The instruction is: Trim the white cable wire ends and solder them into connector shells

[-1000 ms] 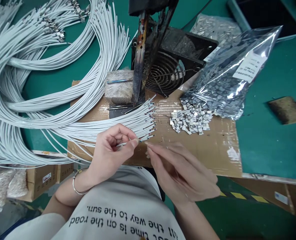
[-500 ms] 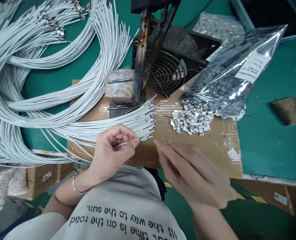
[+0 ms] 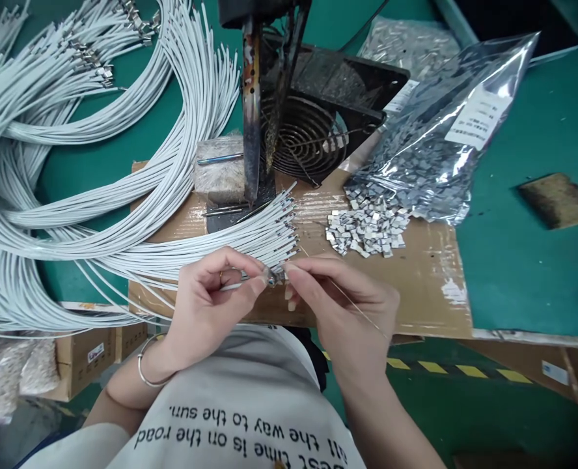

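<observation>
My left hand (image 3: 218, 299) is closed in a pinch on a white wire (image 3: 233, 284), whose end shows a small metal piece (image 3: 272, 277) at the fingertips. Touching or nearly touching that piece are the pinched fingertips of my right hand (image 3: 350, 306). A thin strand (image 3: 357, 307) runs across the right hand, and its fingers are closed on it. Behind the hands, a bundle of white wires (image 3: 211, 247) lies with its dark-tipped ends fanned out on the cardboard (image 3: 426, 280). To the right is a pile of small metal pieces (image 3: 364, 231).
A dark metal stand (image 3: 251, 117) rises behind the hands, beside a black fan (image 3: 308, 140) and a wrapped block (image 3: 219, 172). A clear bag of metal pieces (image 3: 435, 150) lies right. Looped wires (image 3: 88, 241) fill the left. A scorched pad (image 3: 557, 200) lies far right.
My right hand has come in from the right and now pinches at my left fingertips, with a thin strand across it. A metal piece now shows between the hands. The view has shifted slightly.
</observation>
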A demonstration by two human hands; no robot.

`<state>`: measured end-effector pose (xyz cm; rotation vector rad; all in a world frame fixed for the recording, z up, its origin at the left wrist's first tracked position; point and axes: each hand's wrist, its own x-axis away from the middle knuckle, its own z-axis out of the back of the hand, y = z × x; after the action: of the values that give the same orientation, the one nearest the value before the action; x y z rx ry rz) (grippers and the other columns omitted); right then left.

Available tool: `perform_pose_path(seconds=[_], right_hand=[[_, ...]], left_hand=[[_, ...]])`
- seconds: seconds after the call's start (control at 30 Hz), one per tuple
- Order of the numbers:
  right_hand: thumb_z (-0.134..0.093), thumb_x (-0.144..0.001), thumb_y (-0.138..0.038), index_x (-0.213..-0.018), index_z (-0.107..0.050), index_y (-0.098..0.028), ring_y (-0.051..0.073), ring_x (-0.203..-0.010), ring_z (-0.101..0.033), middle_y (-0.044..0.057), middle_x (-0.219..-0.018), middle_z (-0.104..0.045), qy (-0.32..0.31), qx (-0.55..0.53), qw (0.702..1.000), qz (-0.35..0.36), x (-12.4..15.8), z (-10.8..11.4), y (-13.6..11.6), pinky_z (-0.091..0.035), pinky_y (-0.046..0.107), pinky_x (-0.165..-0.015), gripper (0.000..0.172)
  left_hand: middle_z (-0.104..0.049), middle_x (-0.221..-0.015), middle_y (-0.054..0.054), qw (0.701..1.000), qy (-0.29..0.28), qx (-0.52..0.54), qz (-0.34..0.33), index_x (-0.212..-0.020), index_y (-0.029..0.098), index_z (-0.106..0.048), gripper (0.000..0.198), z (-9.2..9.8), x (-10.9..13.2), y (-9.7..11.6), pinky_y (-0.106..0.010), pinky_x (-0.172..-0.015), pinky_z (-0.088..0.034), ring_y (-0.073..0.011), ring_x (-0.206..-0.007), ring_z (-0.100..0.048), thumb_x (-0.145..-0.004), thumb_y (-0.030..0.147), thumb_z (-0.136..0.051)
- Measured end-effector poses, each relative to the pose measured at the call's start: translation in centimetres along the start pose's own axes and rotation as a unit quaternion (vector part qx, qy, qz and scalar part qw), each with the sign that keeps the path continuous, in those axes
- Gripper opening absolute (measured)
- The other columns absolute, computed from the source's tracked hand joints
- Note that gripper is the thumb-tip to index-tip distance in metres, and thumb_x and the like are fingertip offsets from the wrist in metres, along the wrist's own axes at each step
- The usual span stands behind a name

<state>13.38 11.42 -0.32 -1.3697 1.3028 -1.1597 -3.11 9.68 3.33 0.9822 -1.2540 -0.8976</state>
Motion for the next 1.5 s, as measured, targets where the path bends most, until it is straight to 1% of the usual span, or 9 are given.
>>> perform_pose_path(seconds=[0.13,0.67,0.9,1.0,1.1,1.27,1.33,1.43,1.5], right_hand=[[-0.079,-0.090,-0.010,-0.088,-0.086,-0.029,0.006,-0.055,-0.061,-0.004,-0.080,-0.077,-0.010,-0.006,1.000,-0.011,0.0,-0.2,-0.3,-0.051,0.019,-0.050,0.021],[-0.078,-0.088,-0.011,-0.085,-0.085,-0.026,0.007,-0.051,-0.056,-0.003,-0.076,-0.077,-0.007,0.020,1.000,-0.003,-0.3,-0.6,-0.8,-0.047,0.022,-0.047,0.016],[-0.078,-0.092,-0.015,-0.087,-0.084,-0.026,0.011,-0.059,-0.061,-0.001,-0.079,-0.076,-0.011,0.055,0.998,0.021,-0.1,-0.5,-0.4,-0.049,0.025,-0.053,0.013],[-0.072,-0.099,-0.022,-0.100,-0.085,-0.026,0.014,-0.066,-0.060,0.000,-0.076,-0.069,-0.004,0.106,0.993,0.055,0.2,-0.2,0.1,-0.048,0.028,-0.056,0.014],[-0.049,-0.111,-0.031,-0.127,-0.079,-0.027,0.016,-0.069,-0.056,0.002,-0.078,-0.059,-0.018,0.135,0.988,0.070,0.5,0.2,0.6,-0.048,0.032,-0.062,0.034],[-0.046,-0.112,-0.027,-0.144,-0.063,-0.029,0.015,-0.062,-0.055,-0.002,-0.076,-0.062,-0.019,0.150,0.987,0.048,0.5,0.7,0.8,-0.046,0.031,-0.061,0.036],[-0.049,-0.111,-0.027,-0.137,-0.064,-0.027,0.015,-0.061,-0.055,-0.002,-0.078,-0.064,-0.022,0.152,0.987,0.044,0.3,0.7,0.7,-0.043,0.031,-0.058,0.030],[-0.055,-0.108,-0.026,-0.103,-0.067,-0.023,0.014,-0.062,-0.053,-0.001,-0.079,-0.061,-0.029,0.168,0.984,0.056,-0.3,0.7,0.3,-0.043,0.031,-0.058,0.013],[-0.056,-0.106,-0.021,-0.089,-0.061,-0.023,0.015,-0.067,-0.054,0.000,-0.078,-0.058,-0.041,0.178,0.980,0.074,-0.8,0.7,0.0,-0.045,0.032,-0.063,0.018]], left_hand=[[-0.074,-0.081,-0.004,1.000,0.003,-0.006,-0.010,-0.081,0.020,-0.074,0.010,-0.1,0.1,-0.1,-0.021,-0.051,-0.037,-0.0128,-0.069,-0.060,-0.088,0.019,-0.080],[-0.077,-0.087,-0.005,0.999,0.022,-0.012,-0.028,-0.075,0.017,-0.071,0.014,-0.5,-0.1,0.1,-0.021,-0.047,-0.033,-0.0080,-0.058,-0.049,-0.086,0.015,-0.079],[-0.078,-0.087,-0.006,0.999,0.027,-0.029,-0.016,-0.075,0.018,-0.070,0.015,-0.6,-0.2,0.3,-0.022,-0.045,-0.028,-0.0082,-0.055,-0.047,-0.085,0.017,-0.080],[-0.078,-0.085,-0.006,0.999,0.023,-0.036,-0.010,-0.074,0.018,-0.069,0.015,-0.6,-0.5,0.5,-0.021,-0.044,-0.028,-0.0082,-0.056,-0.047,-0.084,0.015,-0.080],[-0.078,-0.086,-0.005,0.999,0.036,-0.027,-0.018,-0.077,0.018,-0.070,0.014,-0.6,-0.8,0.2,-0.020,-0.047,-0.033,-0.0081,-0.058,-0.051,-0.086,0.014,-0.079],[-0.078,-0.087,-0.005,0.997,0.065,-0.003,-0.028,-0.076,0.017,-0.071,0.014,-0.4,-1.4,0.0,-0.017,-0.051,-0.043,-0.0088,-0.064,-0.061,-0.085,0.011,-0.080],[-0.078,-0.085,-0.004,0.997,0.070,0.005,-0.031,-0.074,0.016,-0.070,0.015,-0.3,-1.7,0.2,-0.017,-0.051,-0.043,-0.0088,-0.063,-0.061,-0.083,0.010,-0.080],[-0.078,-0.084,-0.005,0.996,0.078,0.012,-0.030,-0.073,0.016,-0.071,0.015,-0.2,-2.1,0.5,-0.017,-0.053,-0.046,-0.0096,-0.064,-0.062,-0.082,0.010,-0.081],[-0.079,-0.085,-0.005,0.996,0.085,0.012,-0.027,-0.073,0.016,-0.071,0.014,-0.2,-2.3,0.7,-0.018,-0.055,-0.047,-0.0105,-0.067,-0.064,-0.082,0.011,-0.082]])
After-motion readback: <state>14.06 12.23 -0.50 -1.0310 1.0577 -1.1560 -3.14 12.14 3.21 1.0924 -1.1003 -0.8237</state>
